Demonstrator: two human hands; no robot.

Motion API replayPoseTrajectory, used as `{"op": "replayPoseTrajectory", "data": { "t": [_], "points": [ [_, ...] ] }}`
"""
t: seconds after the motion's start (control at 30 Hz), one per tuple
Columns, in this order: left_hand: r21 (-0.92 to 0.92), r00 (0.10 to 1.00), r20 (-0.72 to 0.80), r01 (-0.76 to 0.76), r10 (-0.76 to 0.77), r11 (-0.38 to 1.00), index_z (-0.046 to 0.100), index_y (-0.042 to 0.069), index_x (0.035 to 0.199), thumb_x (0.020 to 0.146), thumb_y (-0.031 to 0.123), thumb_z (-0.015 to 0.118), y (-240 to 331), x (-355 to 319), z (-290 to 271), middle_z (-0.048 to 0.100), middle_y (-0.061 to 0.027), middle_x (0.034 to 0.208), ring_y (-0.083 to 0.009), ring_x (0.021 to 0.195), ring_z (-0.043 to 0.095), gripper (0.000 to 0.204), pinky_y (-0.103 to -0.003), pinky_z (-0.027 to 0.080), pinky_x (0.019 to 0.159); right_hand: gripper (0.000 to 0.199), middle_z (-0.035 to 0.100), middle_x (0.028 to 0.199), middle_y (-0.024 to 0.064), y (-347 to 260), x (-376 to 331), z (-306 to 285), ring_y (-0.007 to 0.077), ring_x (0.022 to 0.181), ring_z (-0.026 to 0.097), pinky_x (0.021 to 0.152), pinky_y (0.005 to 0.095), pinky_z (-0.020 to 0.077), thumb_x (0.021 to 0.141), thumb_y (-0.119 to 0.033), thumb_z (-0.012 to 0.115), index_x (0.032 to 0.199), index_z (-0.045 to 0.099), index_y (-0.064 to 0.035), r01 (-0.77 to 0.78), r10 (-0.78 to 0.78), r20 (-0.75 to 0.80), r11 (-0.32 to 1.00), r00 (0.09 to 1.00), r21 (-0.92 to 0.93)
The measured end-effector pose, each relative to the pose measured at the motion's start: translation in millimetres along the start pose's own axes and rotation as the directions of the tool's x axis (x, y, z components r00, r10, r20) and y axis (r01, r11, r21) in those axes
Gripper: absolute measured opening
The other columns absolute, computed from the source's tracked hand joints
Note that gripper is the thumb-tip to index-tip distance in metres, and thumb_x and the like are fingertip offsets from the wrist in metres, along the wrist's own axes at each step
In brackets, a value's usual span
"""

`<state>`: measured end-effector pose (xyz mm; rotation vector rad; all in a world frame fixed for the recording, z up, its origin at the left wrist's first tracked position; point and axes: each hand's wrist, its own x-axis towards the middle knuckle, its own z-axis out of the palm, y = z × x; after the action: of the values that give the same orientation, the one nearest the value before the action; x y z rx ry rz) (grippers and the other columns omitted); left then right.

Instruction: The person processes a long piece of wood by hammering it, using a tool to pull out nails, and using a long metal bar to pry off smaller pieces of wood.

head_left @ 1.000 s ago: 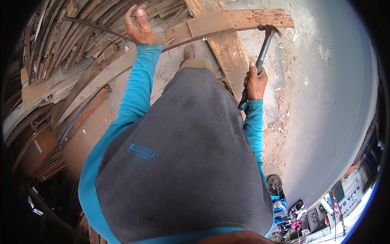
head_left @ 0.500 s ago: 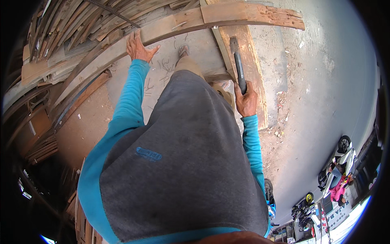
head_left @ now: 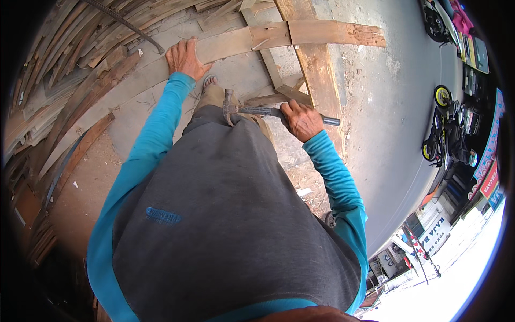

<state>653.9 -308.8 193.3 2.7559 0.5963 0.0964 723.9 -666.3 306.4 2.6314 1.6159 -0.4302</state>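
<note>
1. The long plank (head_left: pixel 241 45) is the landmark here: a pale board lying crosswise over the concrete ground (head_left: pixel 386 107), its far end splintered.
2. The left hand (head_left: pixel 184 58) lies flat on that plank, palm down and fingers spread, pressing it rather than gripping it.
3. The right hand (head_left: pixel 301 119) sits below the plank, nearer the person's body, and is closed tight round the handle of a hammer (head_left: pixel 271 111).
4. The hammer lies roughly parallel to the plank and well short of it. Its metal head (head_left: pixel 229 104) points toward the left-hand side and hangs just over the grey shirt (head_left: pixel 225 214); the butt of the handle sticks out past the fist on the other side.
5. The hammer head is below the left hand and apart from it, with a sandalled foot (head_left: pixel 210 83) between the two.
6. A broader board (head_left: pixel 316 75) runs under the plank and crosses it at about a right angle, passing just beside the right hand.
7. Beyond the plank, on the left hand's side, lies a heap of scrap timber (head_left: pixel 70 64) with a dark ribbed steel bar (head_left: pixel 126 24) resting across it.
8. Well away from the plank, past its splintered end, a motorbike (head_left: pixel 448 129) stands parked.
</note>
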Motion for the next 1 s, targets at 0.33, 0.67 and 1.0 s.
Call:
{"op": "replayPoseTrajectory", "data": {
  "t": [0.33, 0.67, 1.0],
  "points": [
    [0.072, 0.999, -0.026, 0.029, -0.028, 0.997, 0.046, 0.012, 0.139, 0.065, 0.051, 0.084, -15.8, 0.1, 11.9, 0.051, -0.0148, 0.127, -0.0346, 0.124, 0.043, 0.091, -0.048, 0.024, 0.11, 0.034, 0.057, 0.066, 0.0057, 33.2, -0.7, -44.7, 0.0152, 0.053, 0.056, 0.051, 0.0306, 0.0469, 0.097, -0.033, 0.064, 0.093, 0.058, 0.0008, -0.18, 0.849, -0.338, 0.437, 0.405, 0.882],
    [0.188, 1.0, -0.004, 0.03, -0.029, 0.982, 0.044, 0.012, 0.142, 0.065, 0.057, 0.084, -3.5, -0.6, 5.5, 0.049, -0.0144, 0.131, -0.035, 0.129, 0.041, 0.098, -0.047, 0.023, 0.111, 0.035, 0.048, 0.056, 0.0034, -47.5, 49.8, -99.8, 0.0114, 0.042, 0.047, 0.039, 0.0266, 0.0392, 0.097, -0.03, 0.065, 0.081, 0.053, -0.001, 0.408, 0.801, -0.368, 0.172, 0.472, 0.897],
    [0.08, 0.995, -0.094, -0.037, 0.045, 0.996, 0.045, 0.011, 0.138, 0.065, 0.053, 0.085, 5.7, -6.4, -2.7, 0.052, -0.0174, 0.127, -0.0359, 0.124, 0.044, 0.093, -0.05, 0.024, 0.11, 0.035, 0.061, 0.075, 0.0083, -155.2, 121.6, -113.8, 0.0285, 0.066, 0.065, 0.053, 0.0409, 0.0494, 0.061, -0.008, 0.079, 0.091, 0.061, -0.0099, 0.603, -0.269, -0.682, 0.735, 0.68, 0.312]
  ]
}}
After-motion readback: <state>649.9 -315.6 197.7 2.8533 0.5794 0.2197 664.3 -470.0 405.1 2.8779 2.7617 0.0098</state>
